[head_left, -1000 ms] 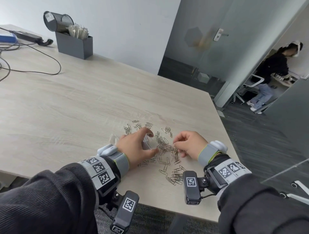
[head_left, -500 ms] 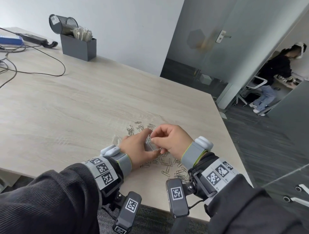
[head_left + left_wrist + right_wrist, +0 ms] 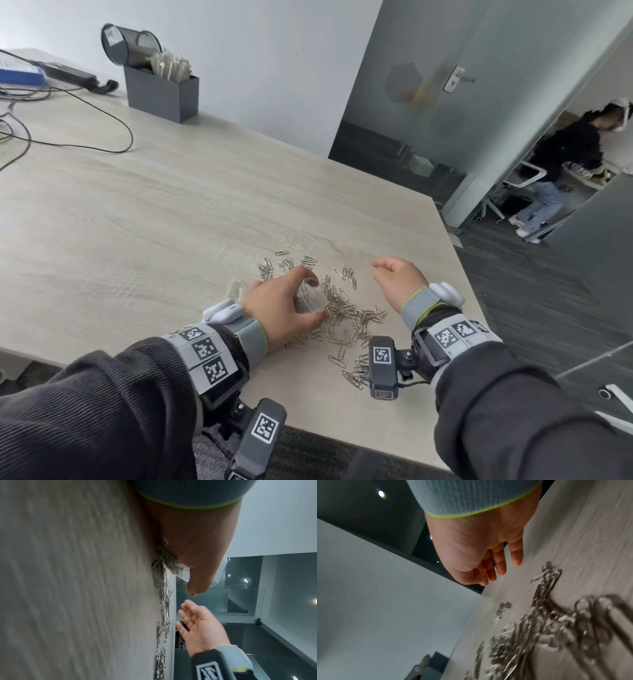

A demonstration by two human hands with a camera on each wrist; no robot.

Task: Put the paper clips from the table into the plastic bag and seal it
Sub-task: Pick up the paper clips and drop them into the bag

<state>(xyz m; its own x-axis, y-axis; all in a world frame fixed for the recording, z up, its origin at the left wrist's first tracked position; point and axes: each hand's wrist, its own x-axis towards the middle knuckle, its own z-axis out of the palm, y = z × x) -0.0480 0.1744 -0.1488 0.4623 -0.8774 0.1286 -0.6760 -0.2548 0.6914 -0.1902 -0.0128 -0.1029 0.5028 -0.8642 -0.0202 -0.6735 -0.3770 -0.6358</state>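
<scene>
Several silver paper clips [image 3: 346,311] lie scattered in a loose pile near the table's front right corner. My left hand [image 3: 313,295] rests among them and grips a small clear plastic bag [image 3: 308,303] between thumb and fingers, its mouth facing right toward the pile. In the left wrist view the bag [image 3: 221,572] shows behind the thumb, above the clips [image 3: 164,601]. My right hand [image 3: 383,270] hovers to the right of the pile, fingers relaxed and holding nothing. The right wrist view shows the right hand's straight fingers [image 3: 500,566] above the blurred clips [image 3: 556,628].
A grey organiser box [image 3: 161,92] with a tipped mesh cup [image 3: 128,44] stands at the far edge by the wall. Cables [image 3: 68,144] trail over the far left. The table's right edge [image 3: 472,274] runs close to my right hand. A person [image 3: 565,161] sits beyond the glass door.
Half a second ago my right hand was pinching at the bag's mouth. It has since pulled away to the right and opened. My left hand keeps hold of the bag.
</scene>
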